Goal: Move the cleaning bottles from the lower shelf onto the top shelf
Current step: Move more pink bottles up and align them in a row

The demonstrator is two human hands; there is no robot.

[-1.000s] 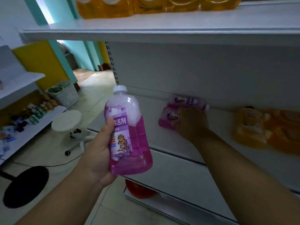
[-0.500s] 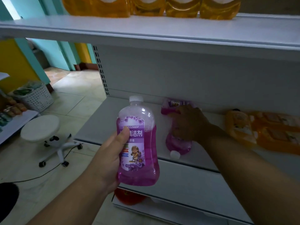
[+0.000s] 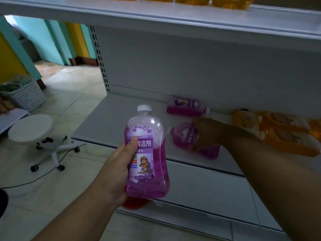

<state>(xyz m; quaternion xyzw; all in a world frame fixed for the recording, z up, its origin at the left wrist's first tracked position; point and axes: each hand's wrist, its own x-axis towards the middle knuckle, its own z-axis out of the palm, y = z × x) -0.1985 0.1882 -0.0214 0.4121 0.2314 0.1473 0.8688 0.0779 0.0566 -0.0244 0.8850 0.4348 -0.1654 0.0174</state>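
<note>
Left hand (image 3: pixel 119 164) wrapped around an upright purple bottle (image 3: pixel 146 153), thumb across the label, white cap up, foam in the upper part. Forearm coming in from lower left, wrist roughly straight; bottle held in the air in front of the lower shelf (image 3: pixel 107 122), clear of its front edge.

Right hand (image 3: pixel 206 134) reaching in over the lower shelf, forearm stretched from lower right, palm down, fingers curled over a second purple bottle (image 3: pixel 185 136). That one lying on its side, cap pointing left, near the shelf's front edge. Hand blurred, but clamped on it; lifted or still resting on the shelf: cannot tell.

Third purple bottle (image 3: pixel 186 106) lying flat at the back of the lower shelf, cap to the right, not touched.

Orange bottles (image 3: pixel 278 129) lying to the right on the same shelf, blurred.

Top shelf (image 3: pixel 156 14) overhead, more orange bottles (image 3: pixel 231 2) along its far edge.
</note>
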